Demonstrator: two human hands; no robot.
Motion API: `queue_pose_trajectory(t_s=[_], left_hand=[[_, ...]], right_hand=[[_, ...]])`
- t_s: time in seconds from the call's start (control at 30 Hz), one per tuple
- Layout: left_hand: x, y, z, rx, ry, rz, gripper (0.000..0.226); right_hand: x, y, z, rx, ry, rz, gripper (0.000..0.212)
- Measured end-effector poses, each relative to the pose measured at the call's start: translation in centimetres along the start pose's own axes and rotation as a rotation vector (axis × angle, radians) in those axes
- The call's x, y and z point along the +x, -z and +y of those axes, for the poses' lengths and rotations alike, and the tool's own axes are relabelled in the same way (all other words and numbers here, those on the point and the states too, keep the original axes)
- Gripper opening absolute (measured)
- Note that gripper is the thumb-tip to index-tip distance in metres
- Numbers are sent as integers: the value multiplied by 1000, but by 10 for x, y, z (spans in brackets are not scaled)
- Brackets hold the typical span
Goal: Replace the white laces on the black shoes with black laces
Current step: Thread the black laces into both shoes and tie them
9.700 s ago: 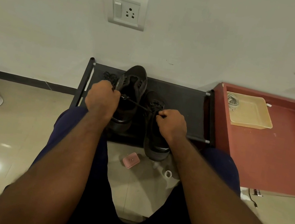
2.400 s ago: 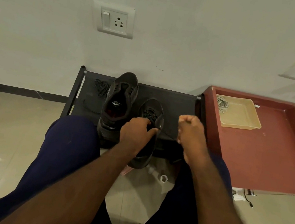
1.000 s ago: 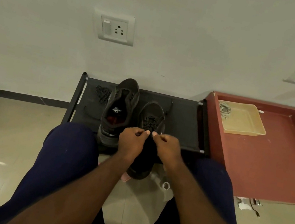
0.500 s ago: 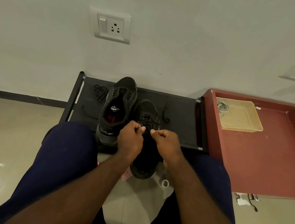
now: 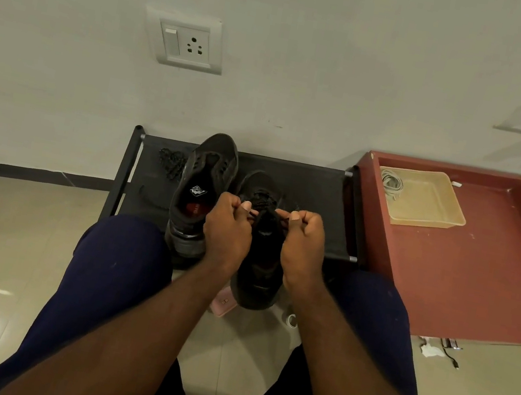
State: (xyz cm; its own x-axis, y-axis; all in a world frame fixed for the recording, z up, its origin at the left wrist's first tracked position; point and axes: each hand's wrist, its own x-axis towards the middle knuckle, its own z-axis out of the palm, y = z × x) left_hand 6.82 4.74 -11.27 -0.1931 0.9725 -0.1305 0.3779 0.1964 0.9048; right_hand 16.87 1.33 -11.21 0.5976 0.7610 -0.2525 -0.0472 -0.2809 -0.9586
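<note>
1. While both hands work at the throat of the black shoe [image 5: 257, 277] in the centre of the frame, treat the step in hand as drawing the black lace [image 5: 260, 199] tight; the shoe lies on the black rack [image 5: 314, 200] with its heel overhanging the front rail.
2. State of the left hand [image 5: 227, 229]: fingers curled, thumb and forefinger pinching one lace end; state of the right hand [image 5: 305, 243]: likewise curled, pinching the other end; the ends part to either side of the tongue.
3. Pull both ends with equal tension, outward and toward the heel; equal free lengths are judged necessary before knotting.
4. Check that each crossing lies flat; the lacing is dark on dark, so twists cannot be told from this view.
5. Steady the shoe; with the heel unsupported, a hard pull could tip it off the rack.
6. Note the second black shoe [image 5: 208, 167], left of centre; no lace is discernible in its eyelets; a loose black tangle [image 5: 171, 164] at the rack's left end is judged to be its lace.
7. Note the pale coil [image 5: 391, 185] in the yellow tray [image 5: 438, 207] on the red table [image 5: 481, 278], right of frame; judged to be the removed white laces; the task appears roughly half done.
</note>
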Motion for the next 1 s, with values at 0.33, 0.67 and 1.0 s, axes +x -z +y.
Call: queue_pose_trajectory(t_s=[0.33,0.67,1.0], left_hand=[[5,-5,-15,-33,32,-203,15],[8,-4,-20,70,36,-284,18],[8,-6,-14,-165,196,-225,12]], right_hand=[[10,1,12,-80,-87,-9,15],[14,10,8,-142,-153,-83,3],[12,9,5,95,-291,-70,8]])
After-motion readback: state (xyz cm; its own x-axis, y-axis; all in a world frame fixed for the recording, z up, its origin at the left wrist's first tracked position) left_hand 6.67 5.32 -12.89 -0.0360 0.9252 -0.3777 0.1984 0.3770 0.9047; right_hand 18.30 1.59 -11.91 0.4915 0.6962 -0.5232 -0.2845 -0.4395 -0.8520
